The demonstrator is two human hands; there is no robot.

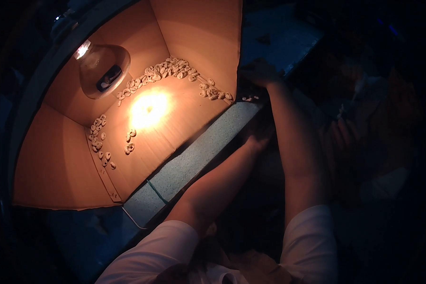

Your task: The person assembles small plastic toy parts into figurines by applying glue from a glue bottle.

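Observation:
An open cardboard box [194, 28] stands at the left, lit from within by a glowing bulb lamp [104, 71]. Many small pale, rounded pieces with dark hollows, shell-like [165, 70], lie along its inner edges, a few nearer the bright spot. My right hand [260, 72] is just beyond the box's right corner, in shadow, its fingers hard to make out. Close below it, a few small pale pieces [251, 98] lie at the end of the speckled strip. My left hand [257, 142] reaches to the right of this strip; darkness hides its fingers and anything in them.
A pale speckled table strip [194, 151] runs along the box's front edge, with a green cord [157, 191] across it. Bluish table surface [279, 38] shows dimly behind my right hand. At the right sits another person, whose hand [348, 132] is faintly visible.

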